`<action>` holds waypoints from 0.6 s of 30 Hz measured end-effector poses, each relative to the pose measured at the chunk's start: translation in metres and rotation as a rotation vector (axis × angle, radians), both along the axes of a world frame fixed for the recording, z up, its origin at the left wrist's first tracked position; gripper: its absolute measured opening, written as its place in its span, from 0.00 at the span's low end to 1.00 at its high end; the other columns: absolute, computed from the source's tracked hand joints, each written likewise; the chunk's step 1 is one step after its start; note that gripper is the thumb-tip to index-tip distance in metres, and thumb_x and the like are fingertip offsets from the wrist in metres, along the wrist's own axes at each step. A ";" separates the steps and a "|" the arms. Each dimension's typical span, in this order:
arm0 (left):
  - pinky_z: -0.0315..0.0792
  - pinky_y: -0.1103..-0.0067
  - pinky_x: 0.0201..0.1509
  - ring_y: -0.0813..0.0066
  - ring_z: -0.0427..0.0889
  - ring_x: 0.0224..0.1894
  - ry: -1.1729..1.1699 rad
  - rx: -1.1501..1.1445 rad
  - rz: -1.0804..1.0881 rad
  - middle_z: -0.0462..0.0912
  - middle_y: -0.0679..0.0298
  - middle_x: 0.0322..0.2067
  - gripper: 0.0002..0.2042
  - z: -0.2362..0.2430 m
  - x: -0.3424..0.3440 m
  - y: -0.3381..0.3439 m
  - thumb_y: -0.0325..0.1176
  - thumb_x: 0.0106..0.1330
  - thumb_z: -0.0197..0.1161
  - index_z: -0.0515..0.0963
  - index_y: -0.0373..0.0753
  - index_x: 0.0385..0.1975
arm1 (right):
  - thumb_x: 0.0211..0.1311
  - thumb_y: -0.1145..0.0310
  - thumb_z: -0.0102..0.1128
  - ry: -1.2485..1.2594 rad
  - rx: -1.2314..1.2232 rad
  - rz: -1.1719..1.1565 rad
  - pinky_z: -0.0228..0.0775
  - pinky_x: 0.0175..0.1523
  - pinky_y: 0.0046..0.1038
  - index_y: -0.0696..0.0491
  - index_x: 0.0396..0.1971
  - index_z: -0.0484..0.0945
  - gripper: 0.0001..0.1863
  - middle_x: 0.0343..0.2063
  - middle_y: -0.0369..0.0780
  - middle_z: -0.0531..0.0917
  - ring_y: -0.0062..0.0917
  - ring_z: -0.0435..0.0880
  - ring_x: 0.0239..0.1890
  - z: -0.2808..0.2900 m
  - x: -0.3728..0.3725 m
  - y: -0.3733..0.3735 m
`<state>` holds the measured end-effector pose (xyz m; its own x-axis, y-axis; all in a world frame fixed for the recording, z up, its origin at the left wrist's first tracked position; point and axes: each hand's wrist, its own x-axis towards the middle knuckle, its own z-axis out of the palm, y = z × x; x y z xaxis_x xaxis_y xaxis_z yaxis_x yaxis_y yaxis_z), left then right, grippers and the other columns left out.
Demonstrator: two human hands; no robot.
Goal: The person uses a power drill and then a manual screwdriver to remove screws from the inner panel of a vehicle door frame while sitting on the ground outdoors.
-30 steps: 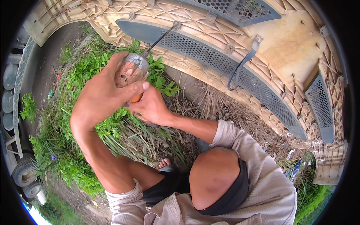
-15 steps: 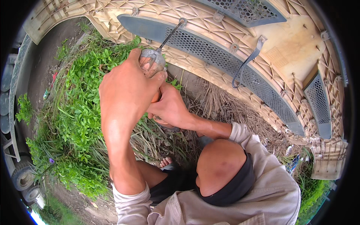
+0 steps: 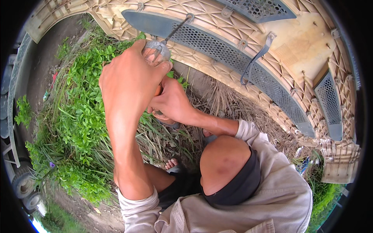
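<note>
Both my hands are wrapped round a power drill, its grey metal nose [image 3: 160, 49] pointing up and to the right. My left hand [image 3: 126, 75] grips it from above and behind the nose. Lower down, my right hand [image 3: 173, 99] is closed round the orange part, most of which the fingers hide. A long dark bit [image 3: 176, 31] runs from the nose to a small metal bracket [image 3: 189, 18] at the edge of a dark grey mesh grille [image 3: 217, 46]. That grille sits in a big beige ribbed plastic panel, much like a vehicle bumper seen from behind [image 3: 299, 50].
A bent grey strap [image 3: 258, 60] hangs off the panel. More mesh inserts [image 3: 329, 105] are set in it to the right. Leafy green plants [image 3: 83, 112] grow on the left, and dry straw [image 3: 233, 105] covers the ground below the panel. My bent knee [image 3: 225, 163] is close under my right forearm.
Both hands and the drill appear slightly higher and further left in view, and my knee has shifted a little left. The bit stays at the bracket, and the grip looks the same.
</note>
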<state>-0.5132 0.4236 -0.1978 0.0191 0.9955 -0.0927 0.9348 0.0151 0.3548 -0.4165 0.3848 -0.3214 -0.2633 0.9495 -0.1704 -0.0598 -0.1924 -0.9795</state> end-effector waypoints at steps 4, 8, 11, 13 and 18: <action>0.79 0.65 0.49 0.50 0.87 0.43 0.008 0.103 -0.009 0.88 0.51 0.40 0.31 0.000 0.009 -0.009 0.49 0.53 0.70 0.80 0.38 0.56 | 0.53 0.69 0.77 -0.022 0.218 -0.081 0.78 0.27 0.29 0.65 0.39 0.72 0.23 0.26 0.44 0.86 0.26 0.88 0.24 -0.008 -0.008 0.004; 0.79 0.64 0.47 0.50 0.87 0.41 0.065 0.130 -0.019 0.88 0.52 0.38 0.30 -0.005 0.006 -0.008 0.48 0.54 0.69 0.80 0.39 0.55 | 0.52 0.72 0.76 -0.011 0.129 -0.011 0.78 0.29 0.29 0.64 0.37 0.73 0.19 0.24 0.43 0.85 0.25 0.88 0.25 0.001 0.000 0.001; 0.80 0.64 0.46 0.49 0.87 0.41 0.078 0.137 -0.018 0.89 0.52 0.38 0.29 -0.006 0.008 -0.008 0.48 0.54 0.69 0.80 0.42 0.55 | 0.53 0.74 0.75 -0.065 0.272 -0.031 0.78 0.29 0.30 0.65 0.38 0.72 0.19 0.24 0.43 0.85 0.25 0.89 0.26 -0.010 -0.004 0.004; 0.80 0.64 0.46 0.50 0.87 0.41 0.119 0.141 -0.025 0.89 0.52 0.37 0.28 -0.005 0.012 -0.008 0.48 0.53 0.69 0.81 0.44 0.55 | 0.53 0.74 0.74 -0.074 0.303 -0.055 0.78 0.29 0.29 0.65 0.38 0.72 0.19 0.24 0.43 0.85 0.25 0.89 0.26 -0.021 -0.009 0.006; 0.80 0.63 0.45 0.50 0.87 0.39 0.065 0.158 -0.014 0.88 0.52 0.35 0.27 -0.013 0.000 -0.005 0.48 0.53 0.69 0.81 0.45 0.53 | 0.53 0.75 0.72 -0.038 0.294 -0.065 0.78 0.29 0.29 0.64 0.38 0.72 0.18 0.24 0.43 0.85 0.25 0.88 0.25 -0.016 -0.009 0.004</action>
